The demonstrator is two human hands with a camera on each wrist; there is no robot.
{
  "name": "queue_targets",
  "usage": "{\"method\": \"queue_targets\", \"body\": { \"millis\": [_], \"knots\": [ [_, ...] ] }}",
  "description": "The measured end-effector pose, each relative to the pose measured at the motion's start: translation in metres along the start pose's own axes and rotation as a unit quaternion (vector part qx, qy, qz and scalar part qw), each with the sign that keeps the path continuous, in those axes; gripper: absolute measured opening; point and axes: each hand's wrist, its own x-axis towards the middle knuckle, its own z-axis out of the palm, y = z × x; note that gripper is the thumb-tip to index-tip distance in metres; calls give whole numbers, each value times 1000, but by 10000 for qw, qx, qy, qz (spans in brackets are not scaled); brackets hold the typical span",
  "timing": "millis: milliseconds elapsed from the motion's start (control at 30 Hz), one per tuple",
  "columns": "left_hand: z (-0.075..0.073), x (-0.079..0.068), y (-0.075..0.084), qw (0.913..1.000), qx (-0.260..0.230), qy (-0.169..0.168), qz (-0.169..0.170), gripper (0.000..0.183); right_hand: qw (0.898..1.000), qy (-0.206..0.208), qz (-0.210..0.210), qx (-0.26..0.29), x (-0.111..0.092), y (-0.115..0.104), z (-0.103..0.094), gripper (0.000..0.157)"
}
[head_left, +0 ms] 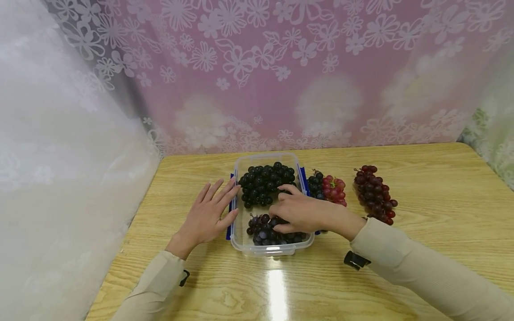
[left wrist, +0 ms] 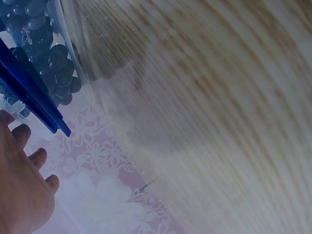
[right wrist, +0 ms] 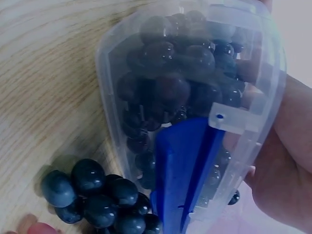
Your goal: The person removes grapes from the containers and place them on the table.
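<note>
A clear plastic box (head_left: 242, 244) with blue side latches (right wrist: 183, 165) stands on the table. It holds a dark green-black bunch of grapes (head_left: 263, 178) at the back and a dark purple bunch of grapes (head_left: 277, 236) at the front. My right hand (head_left: 301, 211) reaches in over the right rim, thumb and bent fingers on the front bunch; some fingertips are hidden among the grapes. Spread flat, my left hand (head_left: 209, 214) rests its straight fingertips at the left rim. In the left wrist view, the left hand (left wrist: 24, 180) is beside the blue latch (left wrist: 29, 92).
Right of the box lie a small black bunch of grapes (head_left: 316, 183), partly behind the right arm, and a pink-red bunch (head_left: 334, 189). Farther right is a dark red bunch (head_left: 373, 191). A flowered curtain (head_left: 257, 89) hangs behind the wooden table (head_left: 201, 290).
</note>
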Motion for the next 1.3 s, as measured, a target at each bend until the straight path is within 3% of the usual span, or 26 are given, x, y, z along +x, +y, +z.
{"method": "queue_targets", "body": {
  "millis": [267, 600, 1033, 1300],
  "knots": [
    [1, 0, 0, 10000, -44, 23, 3, 60, 9996, 20, 138, 236, -2, 1, -8, 25],
    [0, 0, 0, 10000, -47, -23, -8, 60, 9983, 435, 72, 384, -8, 3, -30, 25],
    [0, 0, 1, 9999, -114, -63, -89, 60, 9966, 409, 470, 533, -14, 2, -49, 26],
    [0, 0, 1, 9998, -138, -77, -94, 60, 9940, 660, 642, 586, -22, 5, -66, 28]
  ]
}}
